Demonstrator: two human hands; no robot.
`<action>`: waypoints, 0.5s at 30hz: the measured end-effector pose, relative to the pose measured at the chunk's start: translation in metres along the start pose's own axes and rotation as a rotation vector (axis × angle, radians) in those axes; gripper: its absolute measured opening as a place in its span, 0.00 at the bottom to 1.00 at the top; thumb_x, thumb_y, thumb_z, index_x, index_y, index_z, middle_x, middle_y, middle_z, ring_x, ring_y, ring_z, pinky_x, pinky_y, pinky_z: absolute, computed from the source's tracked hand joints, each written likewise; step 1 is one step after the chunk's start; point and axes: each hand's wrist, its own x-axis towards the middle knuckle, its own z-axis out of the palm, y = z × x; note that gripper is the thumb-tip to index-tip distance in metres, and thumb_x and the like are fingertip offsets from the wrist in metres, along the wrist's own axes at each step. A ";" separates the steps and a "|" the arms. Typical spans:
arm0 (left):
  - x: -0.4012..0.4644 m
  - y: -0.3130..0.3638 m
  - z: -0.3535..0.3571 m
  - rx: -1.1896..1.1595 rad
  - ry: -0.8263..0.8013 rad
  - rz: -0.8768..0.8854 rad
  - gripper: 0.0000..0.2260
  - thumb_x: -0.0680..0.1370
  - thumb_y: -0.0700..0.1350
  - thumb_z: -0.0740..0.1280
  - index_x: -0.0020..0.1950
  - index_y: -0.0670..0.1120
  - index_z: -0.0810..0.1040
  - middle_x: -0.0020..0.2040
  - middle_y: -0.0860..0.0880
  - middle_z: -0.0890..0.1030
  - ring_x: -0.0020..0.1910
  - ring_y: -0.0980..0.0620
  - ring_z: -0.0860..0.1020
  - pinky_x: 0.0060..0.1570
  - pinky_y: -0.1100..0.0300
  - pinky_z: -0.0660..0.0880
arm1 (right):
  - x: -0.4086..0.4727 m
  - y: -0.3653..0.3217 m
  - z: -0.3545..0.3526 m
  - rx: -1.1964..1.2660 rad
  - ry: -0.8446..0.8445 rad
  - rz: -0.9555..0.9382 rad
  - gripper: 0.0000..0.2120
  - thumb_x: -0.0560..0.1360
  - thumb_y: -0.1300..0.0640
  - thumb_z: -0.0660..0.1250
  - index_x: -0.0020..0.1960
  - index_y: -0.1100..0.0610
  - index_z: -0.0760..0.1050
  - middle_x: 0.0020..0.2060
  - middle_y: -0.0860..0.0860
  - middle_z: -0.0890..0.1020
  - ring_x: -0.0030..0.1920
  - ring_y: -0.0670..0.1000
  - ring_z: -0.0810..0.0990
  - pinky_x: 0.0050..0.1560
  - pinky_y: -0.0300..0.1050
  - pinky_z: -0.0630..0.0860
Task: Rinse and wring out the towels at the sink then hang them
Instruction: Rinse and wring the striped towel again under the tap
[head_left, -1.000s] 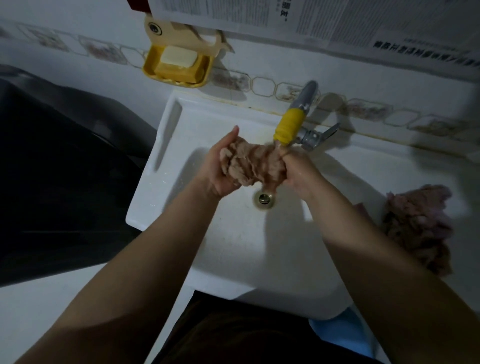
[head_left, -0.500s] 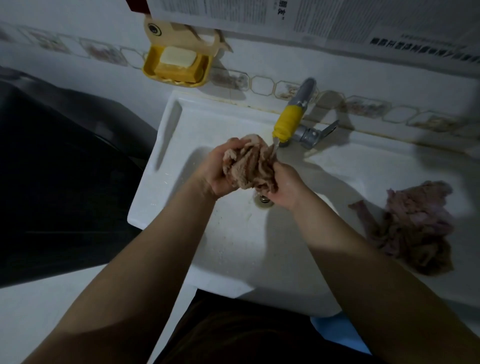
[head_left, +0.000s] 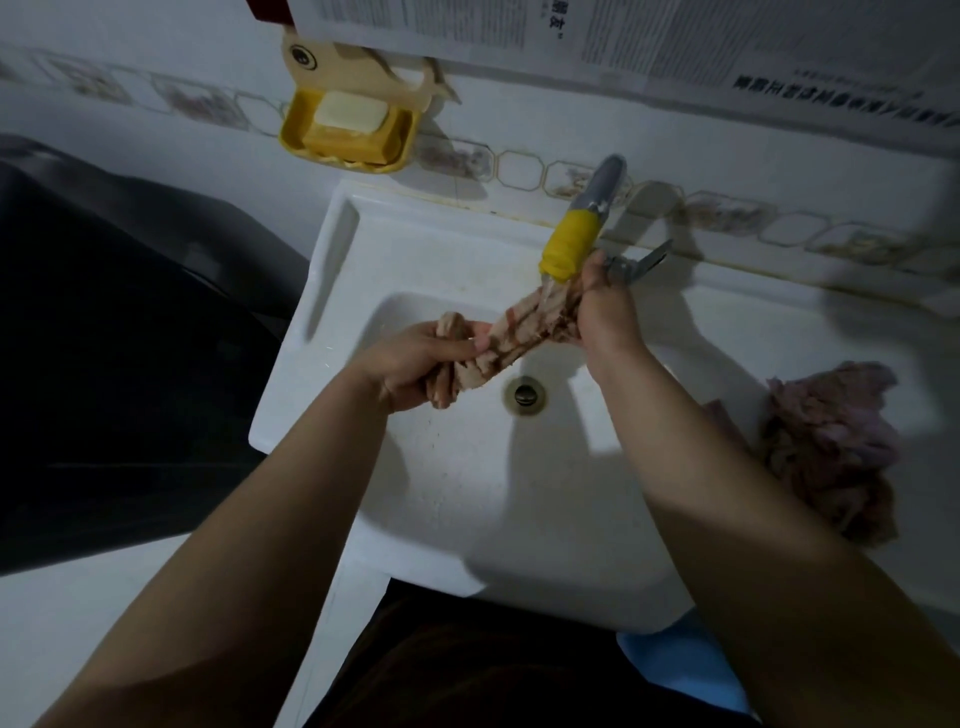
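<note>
Here the towel (head_left: 524, 332) is stretched into a twisted rope over the sink (head_left: 467, 519), just above the drain (head_left: 525, 395). Wrung this close under the tap (head_left: 569, 249), it could catch fresh water and stay wet. The left hand (head_left: 415, 364) and right hand (head_left: 605, 306) each grip one end, fingers curled tight.

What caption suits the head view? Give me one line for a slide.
Both hands, left hand and right hand, grip a twisted pinkish-beige towel over the white sink, beneath the yellow-sleeved tap.
</note>
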 end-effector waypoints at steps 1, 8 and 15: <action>0.002 -0.004 -0.001 -0.002 0.023 0.013 0.16 0.76 0.43 0.66 0.62 0.37 0.76 0.32 0.43 0.78 0.21 0.51 0.73 0.20 0.66 0.68 | 0.001 0.000 0.000 -0.015 0.044 -0.042 0.22 0.83 0.46 0.49 0.63 0.60 0.72 0.56 0.57 0.78 0.56 0.56 0.78 0.59 0.51 0.76; 0.037 -0.006 0.040 -0.226 0.585 0.111 0.09 0.82 0.42 0.58 0.44 0.42 0.72 0.32 0.42 0.77 0.28 0.46 0.75 0.32 0.55 0.72 | -0.046 0.008 0.036 -0.191 0.051 -0.218 0.17 0.80 0.47 0.57 0.35 0.52 0.71 0.35 0.53 0.79 0.41 0.56 0.79 0.44 0.46 0.74; 0.047 0.018 0.094 -0.078 0.547 0.004 0.17 0.81 0.49 0.57 0.67 0.42 0.70 0.66 0.39 0.74 0.44 0.49 0.80 0.30 0.69 0.72 | -0.033 0.000 0.031 -0.365 0.155 -0.237 0.14 0.78 0.53 0.61 0.41 0.61 0.77 0.41 0.62 0.82 0.45 0.60 0.80 0.38 0.43 0.64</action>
